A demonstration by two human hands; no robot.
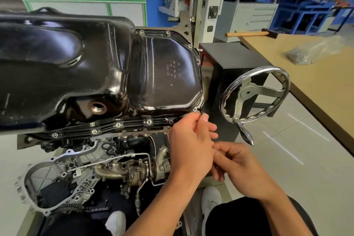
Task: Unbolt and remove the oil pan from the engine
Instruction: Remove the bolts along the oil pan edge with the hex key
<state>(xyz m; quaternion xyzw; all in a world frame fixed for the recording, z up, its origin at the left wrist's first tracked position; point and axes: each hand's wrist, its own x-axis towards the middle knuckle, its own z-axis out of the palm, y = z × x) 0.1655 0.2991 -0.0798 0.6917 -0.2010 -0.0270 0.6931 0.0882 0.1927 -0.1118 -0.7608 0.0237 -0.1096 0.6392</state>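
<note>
The black oil pan (80,67) faces up on the inverted engine, filling the left and middle. Small bolts (118,125) line its near flange; an open drain hole (98,108) shows on its side. My left hand (191,140) pinches a thin dark hex key (201,111) whose tip sits at the bolt on the pan's near right corner (195,109). Just below and to the right, my right hand (235,165) curls its fingers around the tool's lower end, which is mostly hidden behind the left hand.
A chrome handwheel (254,94) of the engine stand sits right of the pan, close to my hands. Beyond it a wooden workbench (316,86) holds a hammer (251,34) and a plastic bag of parts (310,51). The turbocharger (138,170) and timing cover (57,178) hang below.
</note>
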